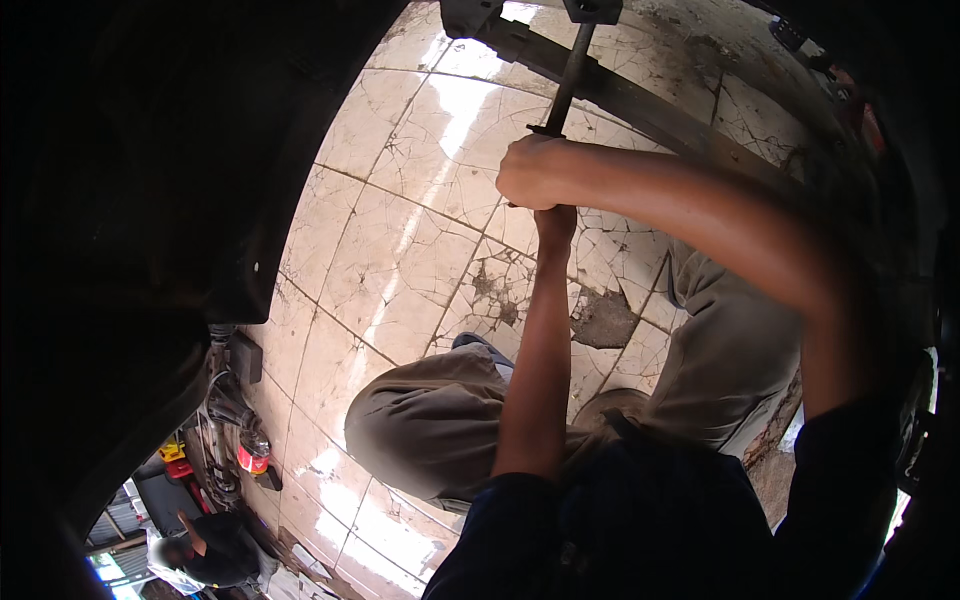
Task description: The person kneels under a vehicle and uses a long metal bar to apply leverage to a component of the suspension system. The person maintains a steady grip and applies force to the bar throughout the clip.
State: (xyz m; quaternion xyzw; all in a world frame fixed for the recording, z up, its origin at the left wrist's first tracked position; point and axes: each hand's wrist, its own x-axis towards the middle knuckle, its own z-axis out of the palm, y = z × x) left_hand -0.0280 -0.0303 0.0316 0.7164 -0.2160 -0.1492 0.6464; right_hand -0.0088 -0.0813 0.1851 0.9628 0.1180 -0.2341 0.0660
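A dark metal rod (572,85) runs up from my hands to a dark angular piece (592,10) at the top edge. A flat collar (546,131) sits on the rod just above my fingers. My right hand (535,172) is closed around its lower part, the forearm reaching across from the right. Directly beneath, my left hand (556,222) is closed too, its fingers wrapped round the same lower end. The gripped part is hidden by my hands, so I cannot tell its shape.
A long metal beam (650,105) crosses behind the rod above cracked floor tiles (390,230). A large dark body (130,170) fills the left side. Metal axle-like parts (225,405) lie at lower left, near another person (220,550). My bent knees (420,420) are below.
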